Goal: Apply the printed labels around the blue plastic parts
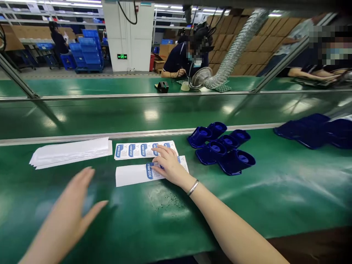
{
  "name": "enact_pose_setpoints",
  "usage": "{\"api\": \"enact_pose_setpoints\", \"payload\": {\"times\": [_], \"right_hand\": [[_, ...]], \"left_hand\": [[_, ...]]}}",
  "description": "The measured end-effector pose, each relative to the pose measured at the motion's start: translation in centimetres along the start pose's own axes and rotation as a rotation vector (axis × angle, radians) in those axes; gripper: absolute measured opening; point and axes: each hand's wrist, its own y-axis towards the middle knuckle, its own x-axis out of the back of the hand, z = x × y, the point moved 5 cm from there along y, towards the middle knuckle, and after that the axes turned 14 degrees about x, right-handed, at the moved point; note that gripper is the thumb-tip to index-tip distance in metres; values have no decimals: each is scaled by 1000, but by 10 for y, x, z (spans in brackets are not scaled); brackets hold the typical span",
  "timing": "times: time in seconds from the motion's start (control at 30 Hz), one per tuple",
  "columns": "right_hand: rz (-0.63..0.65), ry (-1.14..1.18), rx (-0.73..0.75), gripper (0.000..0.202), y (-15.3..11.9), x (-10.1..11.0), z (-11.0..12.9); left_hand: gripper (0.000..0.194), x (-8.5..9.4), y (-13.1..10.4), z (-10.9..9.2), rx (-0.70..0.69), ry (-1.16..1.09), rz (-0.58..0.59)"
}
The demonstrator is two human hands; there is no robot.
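Observation:
My right hand (171,165), with a silver bangle at the wrist, lies flat with fingers stretched over a sheet of blue-and-white labels (132,175). The left part of that sheet is bare white; printed labels show around my fingers. Just behind it lies a fuller label sheet (136,150), and my fingertips reach over its right part. My left hand (73,205), slightly blurred, hovers over the green table with thumb and fingers apart and nothing in it. Beyond it rests a stack of white paper strips (71,151).
Several dark blue plastic housings (211,151) stand right of the labels, with more blue parts (310,130) farther right. A metal rail (137,96) crosses behind the green table (154,234). Across it, a co-worker (178,60) bends beside a silver duct (239,47); another person sits at right.

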Motion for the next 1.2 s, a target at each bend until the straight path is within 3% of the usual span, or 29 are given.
{"api": "enact_pose_setpoints", "payload": {"times": [0.1,0.17,0.23,0.33,0.43,0.5,0.53,0.57,0.67,0.73,0.8,0.97,1.07,1.13,1.2], "right_hand": [[-32,26,21,11,0,6,-1],[-57,45,31,14,2,11,-1],[-74,53,42,17,6,18,1],[-179,169,58,16,13,41,3],[-485,369,12,13,6,84,-7],[-661,259,-107,22,-12,115,-22],[-678,117,-197,34,-24,128,-29],[-652,-40,-293,46,-35,138,-37],[-376,-433,-569,64,-65,146,-60],[-199,-581,-707,71,-79,141,-70],[-109,-634,-761,77,-85,134,-76],[-125,-601,-668,81,-87,123,-83],[-142,-594,-624,82,-87,127,-81],[-188,-611,-576,83,-82,136,-71],[-320,-617,-495,85,-71,149,-51]], "left_hand": [[87,-56,22,-67,-245,-1,154],[93,-94,34,-90,-304,1,184],[90,-123,40,-96,-312,18,169],[82,-145,41,-86,-295,60,101],[82,-150,40,-76,-270,101,28],[82,-150,40,-75,-255,118,2],[81,-149,40,-76,-249,123,-1],[80,-149,40,-77,-244,127,1],[79,-146,40,-83,-240,144,9],[77,-143,40,-85,-236,155,10],[75,-141,40,-87,-226,157,13],[72,-140,40,-89,-190,147,37],[72,-138,41,-90,-178,129,29],[71,-130,42,-92,-198,78,3],[66,-118,42,-97,-226,-34,-16]]}}
